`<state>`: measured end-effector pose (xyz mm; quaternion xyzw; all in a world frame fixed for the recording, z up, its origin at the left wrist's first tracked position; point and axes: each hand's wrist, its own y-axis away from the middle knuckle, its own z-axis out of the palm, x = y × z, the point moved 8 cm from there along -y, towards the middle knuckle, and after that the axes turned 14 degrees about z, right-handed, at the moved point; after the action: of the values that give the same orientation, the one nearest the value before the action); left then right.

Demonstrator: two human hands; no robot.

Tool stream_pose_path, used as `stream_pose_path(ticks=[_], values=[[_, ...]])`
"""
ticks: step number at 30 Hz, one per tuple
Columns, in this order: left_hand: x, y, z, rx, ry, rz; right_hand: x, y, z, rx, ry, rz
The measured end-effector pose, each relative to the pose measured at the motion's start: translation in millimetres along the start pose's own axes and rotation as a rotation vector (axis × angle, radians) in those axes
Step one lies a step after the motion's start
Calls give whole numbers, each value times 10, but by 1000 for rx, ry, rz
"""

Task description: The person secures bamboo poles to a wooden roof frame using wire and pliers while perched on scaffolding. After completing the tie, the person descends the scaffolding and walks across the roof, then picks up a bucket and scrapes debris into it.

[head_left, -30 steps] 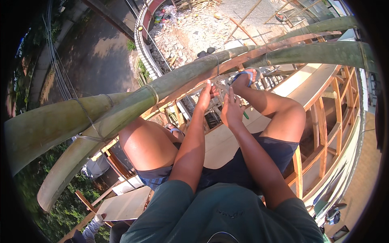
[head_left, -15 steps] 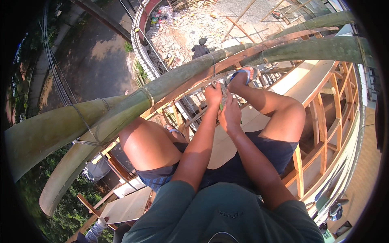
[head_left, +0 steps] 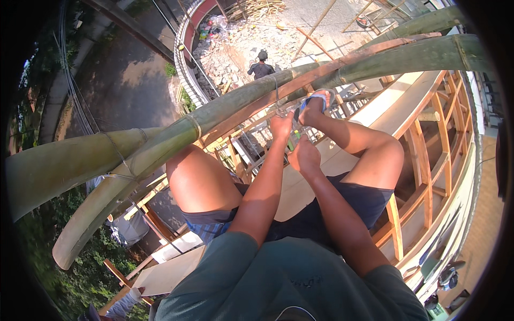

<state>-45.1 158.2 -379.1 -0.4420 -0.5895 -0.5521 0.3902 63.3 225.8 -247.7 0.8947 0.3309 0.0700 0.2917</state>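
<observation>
While both hands grip wire, the bamboo pole [head_left: 176, 136] runs lower-left to upper-right.

A: Where are the hands?
B: Left hand [head_left: 282, 126] just ahead of right hand [head_left: 303, 158], both between the knees, close under the poles [head_left: 176, 140].
A: Poles?
B: 2, side by side, running lower left to upper right, crossing over the left thigh. Foot [head_left: 316, 101] rests against them, right of the left hand.
A: Beyond?
B: Frame [head_left: 428, 176] to the right; a person [head_left: 261, 66] far below, past the poles.
</observation>
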Motion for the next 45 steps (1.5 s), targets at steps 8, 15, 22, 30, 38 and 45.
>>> stream_pose_path(ticks=[8,15,22,30,38,45], values=[[332,191,6,-186,289,-254,-111,254,-350,-56,-35,-19],[399,323,115,-185,403,-323,-73,208,-412,-3,92,-48],[257,422,530,-95,734,-508,-53,-110,-703,176,355,-196],[226,434,296,-101,681,-395,130,-51,-298,99,145,-93],[-257,-42,-99,223,1031,-282,112,-164,-146,43,172,-97],[-341,-197,32,320,1291,-275,147,-225,-92,38,127,-81]])
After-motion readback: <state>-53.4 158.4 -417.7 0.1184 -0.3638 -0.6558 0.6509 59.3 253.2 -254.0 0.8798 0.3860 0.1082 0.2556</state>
